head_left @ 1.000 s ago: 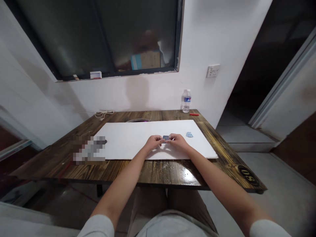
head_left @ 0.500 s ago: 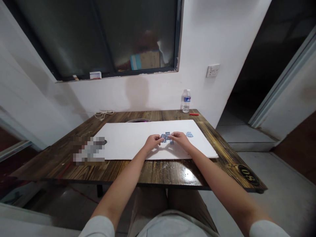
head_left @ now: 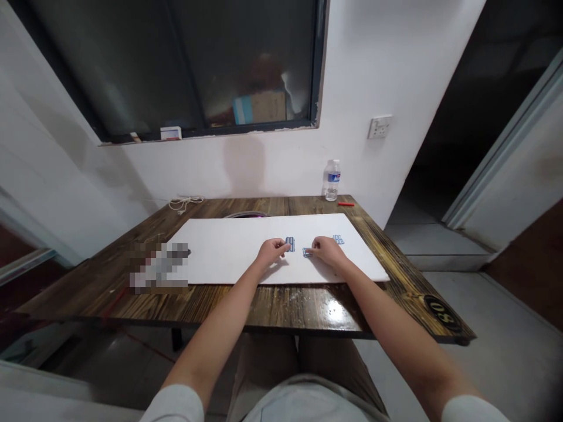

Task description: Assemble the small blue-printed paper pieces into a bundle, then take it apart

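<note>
My left hand (head_left: 270, 252) is closed, thumb and fingers pinching a small flat piece with blue and white stripes (head_left: 290, 242) just above the white board. My right hand (head_left: 328, 251) is curled, its fingertips on a second small blue-and-white piece (head_left: 306, 252) at the board's surface. Behind the right hand, a small group of similar blue-and-white pieces (head_left: 338, 239) lies on the board. What these pieces are is too small to make out.
The white board (head_left: 229, 252) covers much of the dark wooden table (head_left: 281, 305). Along the back are a white cable (head_left: 185, 203), a water bottle (head_left: 333, 180) and a red pen-like stick (head_left: 345, 204). A blurred-out object (head_left: 160, 268) sits at the left.
My right hand has moved slightly right, away from the left hand, onto the nearer piece. The striped piece that was between both hands no longer shows there. My left hand stays nearly still.
</note>
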Action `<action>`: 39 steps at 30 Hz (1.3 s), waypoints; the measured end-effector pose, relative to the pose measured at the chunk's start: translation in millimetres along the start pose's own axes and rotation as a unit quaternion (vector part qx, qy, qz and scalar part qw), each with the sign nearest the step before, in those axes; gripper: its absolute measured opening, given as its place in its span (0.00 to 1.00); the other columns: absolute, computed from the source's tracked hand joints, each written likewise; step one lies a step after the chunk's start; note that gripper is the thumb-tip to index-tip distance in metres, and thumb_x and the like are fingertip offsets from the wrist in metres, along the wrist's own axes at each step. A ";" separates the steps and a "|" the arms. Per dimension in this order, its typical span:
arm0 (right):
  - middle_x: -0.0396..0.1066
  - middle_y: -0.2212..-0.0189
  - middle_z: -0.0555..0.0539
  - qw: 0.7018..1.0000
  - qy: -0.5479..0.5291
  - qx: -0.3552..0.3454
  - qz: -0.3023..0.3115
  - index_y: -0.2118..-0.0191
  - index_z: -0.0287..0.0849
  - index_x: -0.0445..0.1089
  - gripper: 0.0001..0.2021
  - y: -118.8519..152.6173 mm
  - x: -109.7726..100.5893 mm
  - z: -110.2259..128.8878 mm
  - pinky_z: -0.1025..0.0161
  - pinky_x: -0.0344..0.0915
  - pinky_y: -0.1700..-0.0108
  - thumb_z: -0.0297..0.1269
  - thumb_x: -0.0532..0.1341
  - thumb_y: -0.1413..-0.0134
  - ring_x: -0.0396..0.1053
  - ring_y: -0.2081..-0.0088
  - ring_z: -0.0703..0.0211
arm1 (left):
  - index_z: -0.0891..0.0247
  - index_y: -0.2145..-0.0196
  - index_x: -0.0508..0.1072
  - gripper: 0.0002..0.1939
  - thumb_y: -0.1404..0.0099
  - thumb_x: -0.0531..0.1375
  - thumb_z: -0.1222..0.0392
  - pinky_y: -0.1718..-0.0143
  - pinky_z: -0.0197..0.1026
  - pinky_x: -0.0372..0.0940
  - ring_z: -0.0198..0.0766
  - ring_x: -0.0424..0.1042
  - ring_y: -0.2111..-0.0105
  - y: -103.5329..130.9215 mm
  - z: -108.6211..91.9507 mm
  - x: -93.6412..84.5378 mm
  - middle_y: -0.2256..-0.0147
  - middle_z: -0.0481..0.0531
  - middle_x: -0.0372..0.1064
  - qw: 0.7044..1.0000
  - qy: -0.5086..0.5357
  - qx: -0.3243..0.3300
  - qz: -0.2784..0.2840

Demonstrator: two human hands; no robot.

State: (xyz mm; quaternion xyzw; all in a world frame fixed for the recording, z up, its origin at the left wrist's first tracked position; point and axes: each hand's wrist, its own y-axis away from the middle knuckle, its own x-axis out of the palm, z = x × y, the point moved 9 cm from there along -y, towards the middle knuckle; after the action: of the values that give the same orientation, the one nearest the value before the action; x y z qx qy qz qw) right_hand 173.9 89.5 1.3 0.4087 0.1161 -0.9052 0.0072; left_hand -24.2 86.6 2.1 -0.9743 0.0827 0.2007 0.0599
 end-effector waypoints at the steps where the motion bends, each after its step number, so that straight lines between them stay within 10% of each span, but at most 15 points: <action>1: 0.72 0.75 0.48 1.000 -0.023 -0.007 -0.011 0.76 0.42 0.70 0.11 -0.3 -2.5 3.5 0.65 0.55 0.70 0.42 0.67 0.53 0.66 0.71 0.59 | 0.65 0.75 0.71 0.22 0.49 0.63 0.40 0.80 0.34 0.53 0.30 0.59 0.81 0.0 0.1 0.0 0.81 0.47 0.65 1.000 0.001 0.001 0.002; 10: 0.71 0.75 0.50 0.973 -0.202 -0.104 0.033 0.74 0.42 0.71 0.14 7.1 12.4 42.3 0.64 0.58 0.68 0.48 0.69 0.60 0.64 0.71 0.61 | 0.66 0.74 0.73 0.25 0.48 0.63 0.37 0.76 0.34 0.54 0.31 0.61 0.79 10.3 -17.5 10.2 0.80 0.48 0.67 0.997 -0.005 0.042 0.061; 39: 0.61 0.82 0.54 0.953 -0.293 -0.027 0.075 0.79 0.41 0.64 0.25 9.0 23.1 34.1 0.67 0.51 0.76 0.59 0.68 0.67 0.56 0.78 0.66 | 0.65 0.74 0.72 0.25 0.50 0.64 0.36 0.75 0.35 0.55 0.33 0.64 0.78 12.5 -21.3 10.7 0.80 0.48 0.67 0.998 -0.010 0.040 0.054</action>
State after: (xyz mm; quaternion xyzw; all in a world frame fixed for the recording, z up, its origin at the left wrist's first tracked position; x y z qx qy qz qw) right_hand 134.3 75.3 4.1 0.1323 0.1023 -0.9787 0.1193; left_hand -8.7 69.7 16.2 -0.9631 0.1422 0.2103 0.0891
